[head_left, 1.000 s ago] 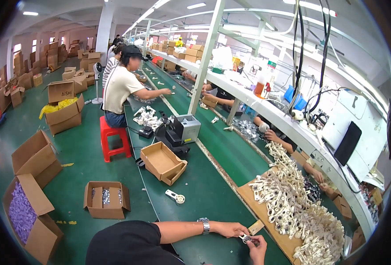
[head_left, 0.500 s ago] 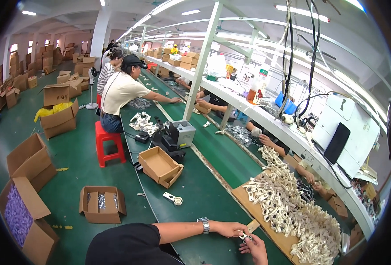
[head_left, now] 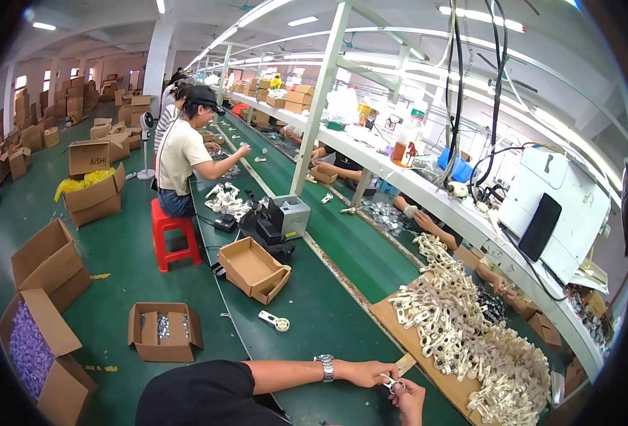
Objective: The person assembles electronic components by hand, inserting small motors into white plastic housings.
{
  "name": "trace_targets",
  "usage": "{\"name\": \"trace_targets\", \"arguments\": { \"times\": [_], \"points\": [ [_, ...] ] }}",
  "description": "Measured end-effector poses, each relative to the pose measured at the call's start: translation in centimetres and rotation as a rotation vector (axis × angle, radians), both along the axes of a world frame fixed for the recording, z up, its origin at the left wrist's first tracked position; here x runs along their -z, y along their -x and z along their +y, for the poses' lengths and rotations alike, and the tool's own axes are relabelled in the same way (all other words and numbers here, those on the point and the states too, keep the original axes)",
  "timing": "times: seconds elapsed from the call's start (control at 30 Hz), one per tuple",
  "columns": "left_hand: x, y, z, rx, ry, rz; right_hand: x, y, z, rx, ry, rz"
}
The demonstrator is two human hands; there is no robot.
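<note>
Low in the view, my left hand (head_left: pixel 365 372), with a metal watch on its wrist, pinches a small cream-white plastic part with a ring end (head_left: pixel 393 385). My right hand (head_left: pixel 409 403) has its fingertips closed at the ring end of the same part. Most of the part's handle is hidden by my left fingers. Beyond my hands lies a flat tan strip (head_left: pixel 405 363). To their right, a large heap of similar cream parts (head_left: pixel 470 334) covers a cardboard sheet (head_left: pixel 388 312). Another single white ring-ended part (head_left: pixel 274 321) rests on the green table.
An open cardboard tray (head_left: pixel 251 266) and a grey box-shaped device (head_left: pixel 294 215) stand farther up the table. The green conveyor belt (head_left: pixel 349 245) runs beside a white shelf (head_left: pixel 463 206). A co-worker (head_left: pixel 183 153) sits on a red stool (head_left: pixel 175 234). Open cartons (head_left: pixel 163 334) stand on the floor.
The co-worker in the cap has drawn an arm back from the belt and raised that hand. Parts on the belt have shifted. My hands stay at nearly the same spot on the part.
</note>
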State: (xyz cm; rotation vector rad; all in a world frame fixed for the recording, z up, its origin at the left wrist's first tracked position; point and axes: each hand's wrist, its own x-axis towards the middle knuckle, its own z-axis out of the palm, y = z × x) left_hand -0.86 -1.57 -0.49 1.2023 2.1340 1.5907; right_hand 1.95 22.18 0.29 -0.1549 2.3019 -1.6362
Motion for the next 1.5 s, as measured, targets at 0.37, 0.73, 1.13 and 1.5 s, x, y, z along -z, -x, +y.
{"name": "trace_targets", "arguments": {
  "times": [0.37, 0.73, 1.13, 1.5],
  "points": [
    [-0.5, 2.4, -0.8, 0.093, 0.121, -0.253, 2.1, 0.0, 0.4, -0.053, -0.062, 0.367],
    [-3.2, 1.0, -1.3, 0.063, 0.094, 0.042, -1.4, -1.0, -0.6, -0.025, 0.202, 0.056],
    [-0.7, 1.4, -0.3, -0.061, -0.021, 0.001, -0.5, 0.1, -0.2, 0.158, 0.162, 0.055],
    [-1.5, 1.5, -1.8, -0.518, -0.018, 0.171, -6.9, 14.5, 10.9, 0.428, 0.390, 0.224]
  ]
}}
